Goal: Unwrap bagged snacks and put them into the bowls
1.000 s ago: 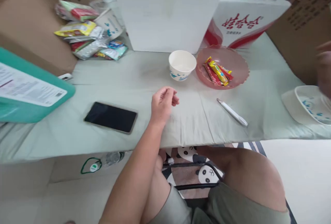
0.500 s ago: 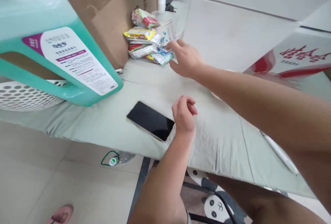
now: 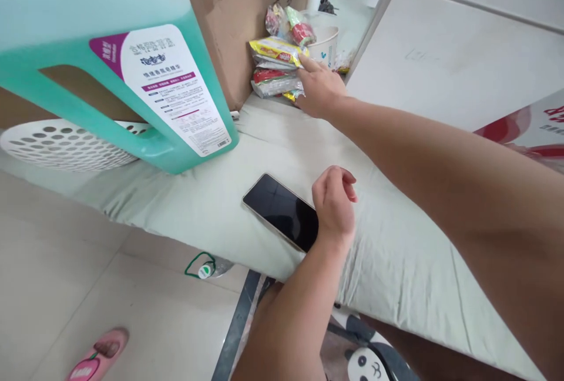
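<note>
My right hand point(image 3: 322, 88) reaches to a stack of snack packets point(image 3: 275, 76), its fingers spread and touching the right side of the pile, near a yellow packet point(image 3: 277, 51). Behind it stands a paper cup point(image 3: 325, 46) with blue marks. My left hand point(image 3: 333, 199) is curled with its wrist bent beside a black phone point(image 3: 284, 211), which lies face up on the pale green cloth point(image 3: 211, 205). Whether the curled fingers hold anything is hidden.
A large teal liquid bottle point(image 3: 176, 99) stands at the left, before a cardboard box point(image 3: 229, 29) and a white perforated basket point(image 3: 61, 149). A white cabinet point(image 3: 449, 58) is at the right. A pink slipper point(image 3: 103, 354) and a clear bottle point(image 3: 218, 266) are below the cloth's edge.
The view has shifted, so the table things appear farther right. My right hand has moved up against the packets, partly covering the lower ones. My left hand stays curled by the phone.
</note>
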### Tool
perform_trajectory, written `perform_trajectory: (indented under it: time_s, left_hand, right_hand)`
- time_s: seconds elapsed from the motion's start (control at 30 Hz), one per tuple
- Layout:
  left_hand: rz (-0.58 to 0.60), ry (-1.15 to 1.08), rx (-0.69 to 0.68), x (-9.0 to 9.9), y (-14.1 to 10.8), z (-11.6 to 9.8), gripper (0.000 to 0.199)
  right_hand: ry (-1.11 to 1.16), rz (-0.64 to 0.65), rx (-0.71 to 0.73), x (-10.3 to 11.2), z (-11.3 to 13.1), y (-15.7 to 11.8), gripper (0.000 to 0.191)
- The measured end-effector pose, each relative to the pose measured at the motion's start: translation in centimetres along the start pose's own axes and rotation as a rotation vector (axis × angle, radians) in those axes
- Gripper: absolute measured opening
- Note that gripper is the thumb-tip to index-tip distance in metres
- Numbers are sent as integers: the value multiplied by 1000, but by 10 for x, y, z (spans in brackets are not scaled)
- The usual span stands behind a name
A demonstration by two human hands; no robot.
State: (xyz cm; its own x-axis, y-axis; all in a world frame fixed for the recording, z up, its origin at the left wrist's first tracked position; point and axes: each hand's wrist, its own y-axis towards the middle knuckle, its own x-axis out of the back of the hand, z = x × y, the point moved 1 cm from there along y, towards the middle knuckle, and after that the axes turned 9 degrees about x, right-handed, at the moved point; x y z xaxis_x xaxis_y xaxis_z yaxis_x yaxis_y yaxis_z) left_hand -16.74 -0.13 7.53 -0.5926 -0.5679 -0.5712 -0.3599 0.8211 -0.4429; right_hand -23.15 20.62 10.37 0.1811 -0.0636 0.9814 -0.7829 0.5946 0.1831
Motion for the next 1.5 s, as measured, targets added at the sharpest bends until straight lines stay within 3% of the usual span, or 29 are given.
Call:
perform_trajectory:
  time_s: [0.2,0.37,0.5,0.6,0.67,0.77,0.97,1.03,1.13,1.2,1.27,1.4,1.5]
  left_hand:
    - [1,-3,-42,-3,-7,5,33]
    - [-168,-95,-108,-7,-9,8,7]
    - [-124,-159,-29,-15,-12,14,30]
    - [-134,-191,17,-22,-15,21,43]
    - [-147,-215,35,-26,-16,25,47]
    - [-75,-244,64,-30,-13,31,39]
    - [79,-339,112,-31,-3,32,29]
    - [111,-315,161,-30,-4,30,29]
    - [194,-255,208,-28,-10,30,34]
    - [271,-175,254,-31,-18,35,42]
    - [329,-83,318,-38,-28,45,51]
    - [390,55,428,-59,-49,78,62]
    - [446,141,590,-71,-62,105,72]
  right_hand:
    - [-38,-23,71,16,8,-71,48]
    - [83,-170,47,23,9,-161,44]
    - [124,-360,49,19,6,-237,42]
    - [141,-458,31,11,6,-278,44]
    - [152,-525,52,6,9,-294,48]
    - [162,-577,134,6,16,-308,53]
    - [290,-420,251,32,26,-340,35]
    - [342,-444,182,44,22,-363,30]
    - [339,-571,-46,53,5,-407,25]
    - [333,-655,-228,50,-8,-435,19]
    - [454,-641,-321,44,-14,-454,22]
    - [838,-496,-216,35,-9,-460,53]
    - [829,-567,-212,34,-12,-456,55]
